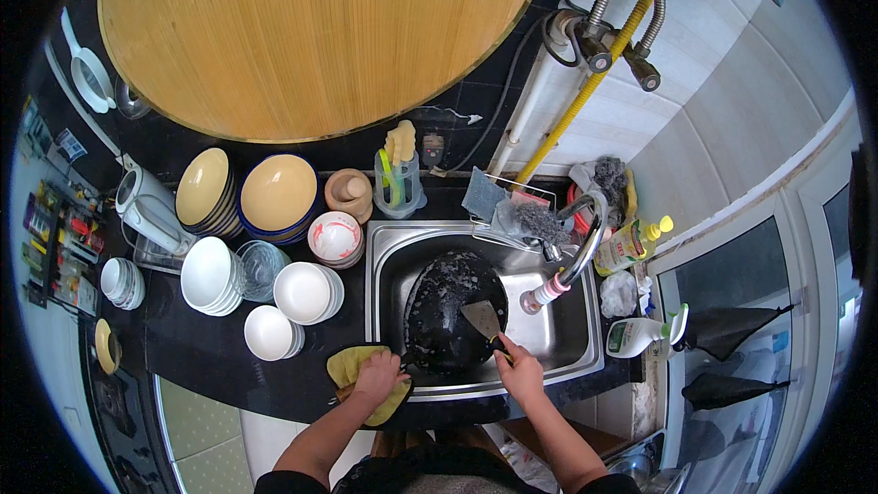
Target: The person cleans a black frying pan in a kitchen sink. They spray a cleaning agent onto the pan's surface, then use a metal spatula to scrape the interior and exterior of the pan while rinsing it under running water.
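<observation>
at sink [572, 338]: one pan [446, 297], one scraper [481, 317]

We note a round tan board [320, 27], cream bowls [279, 192] stacked beside a wooden mortar [362, 211], a yellow pipe [593, 78], a spray bottle [629, 338] near a yellow-capped bottle [626, 246].

Extends a bare left forearm [320, 437] from seven o'clock, slanting inward toward one. Holds the left hand [379, 375] low, with its back facing up and its fingers bent, pointing between one and two o'clock. Extends a bare right forearm [560, 437] from five o'clock, slanting inward toward eleven. Curls the right hand [519, 371] into a closed grip, aimed toward eleven o'clock. Sets both hands well apart, at nearly equal height. Wears dark sleeves [608, 485] at the lower edge, ending above the bare forearms.
</observation>
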Action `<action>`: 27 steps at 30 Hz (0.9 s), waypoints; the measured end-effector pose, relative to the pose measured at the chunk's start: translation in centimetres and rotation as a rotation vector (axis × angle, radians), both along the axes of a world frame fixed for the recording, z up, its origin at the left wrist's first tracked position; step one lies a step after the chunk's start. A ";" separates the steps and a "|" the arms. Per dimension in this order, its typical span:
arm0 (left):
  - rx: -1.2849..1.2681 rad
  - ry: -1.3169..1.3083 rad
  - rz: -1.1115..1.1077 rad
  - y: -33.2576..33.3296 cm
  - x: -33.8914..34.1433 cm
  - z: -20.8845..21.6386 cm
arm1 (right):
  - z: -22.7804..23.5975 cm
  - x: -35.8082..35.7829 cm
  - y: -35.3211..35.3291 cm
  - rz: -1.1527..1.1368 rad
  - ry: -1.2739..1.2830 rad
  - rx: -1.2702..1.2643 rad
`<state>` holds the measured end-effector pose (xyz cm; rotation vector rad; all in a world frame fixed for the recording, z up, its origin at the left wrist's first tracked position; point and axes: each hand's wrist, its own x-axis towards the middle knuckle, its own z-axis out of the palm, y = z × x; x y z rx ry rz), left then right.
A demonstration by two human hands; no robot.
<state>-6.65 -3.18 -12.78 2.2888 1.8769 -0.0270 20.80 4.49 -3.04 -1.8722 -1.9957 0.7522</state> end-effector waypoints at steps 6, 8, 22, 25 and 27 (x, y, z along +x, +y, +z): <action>-0.180 -0.156 0.194 -2.2 -1.6 2.8 | 0.0 0.1 0.1 -0.028 0.045 -0.038; -0.264 -0.145 0.246 -2.8 -2.3 2.5 | -0.2 0.1 0.1 -0.043 0.068 -0.063; -0.350 -0.256 0.209 -3.0 -3.1 3.7 | -0.7 0.3 0.3 -0.105 0.166 -0.100; -0.356 -0.210 0.220 -3.6 -2.9 1.7 | 0.0 0.2 0.6 -0.080 0.234 -0.106; -0.344 -0.193 0.231 -4.0 -2.6 1.1 | 1.0 -0.1 0.6 -0.019 0.243 -0.080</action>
